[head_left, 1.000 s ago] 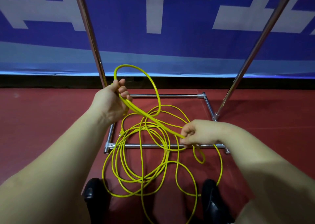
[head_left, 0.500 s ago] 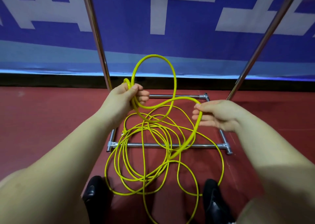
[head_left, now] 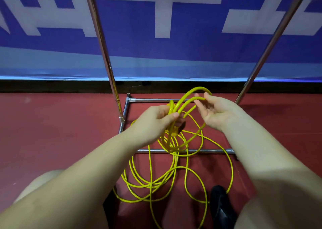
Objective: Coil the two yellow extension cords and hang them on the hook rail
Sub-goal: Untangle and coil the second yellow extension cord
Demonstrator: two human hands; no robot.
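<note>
A long yellow extension cord lies in loose tangled loops on the red floor, across the rack's front base bar. My left hand is closed around a small bundle of coiled loops of it, held above the floor. My right hand is just to the right, palm up, fingers spread, with its fingertips under the top of the newest loop. A yellow plug hangs below my left fist, partly hidden. I cannot tell one cord from a second one in the pile. No hooks are in view.
A chrome rack stands ahead: two slanted uprights and a rectangular base frame on the floor. Behind it hangs a blue and white banner. My black shoe stands at the bottom right beside the cord.
My right hand brought a new loop up and left to my left hand, which now grips more loops. The view shifted so the rack sits further right.
</note>
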